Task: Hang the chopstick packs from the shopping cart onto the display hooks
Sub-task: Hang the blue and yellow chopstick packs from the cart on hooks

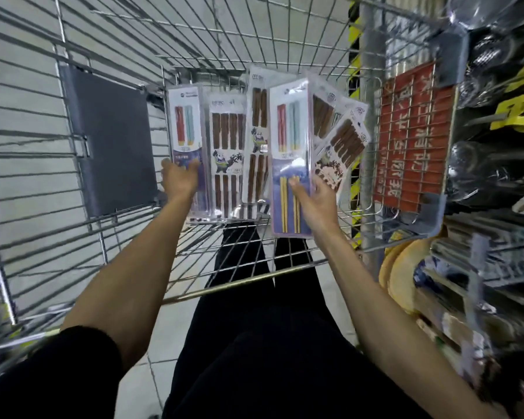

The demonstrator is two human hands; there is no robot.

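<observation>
Shelf goods [478, 297] on the right blur. The right hand [316, 196] has fingers hidden behind its pack [289, 140]. The cart [28, 132] runs off frame.

A: How many chopstick packs in the shopping cart [239, 282]?
B: Six that I can make out. Two are red-and-teal: the left coloured pack [184, 128] and the right coloured pack [289, 140].
A: And brown?
B: Four, with pandas: brown pack one [227, 137] and brown pack two [257, 116], both mid-cart, then brown pack three [323, 116] and brown pack four [347, 140] by the right wall
</observation>
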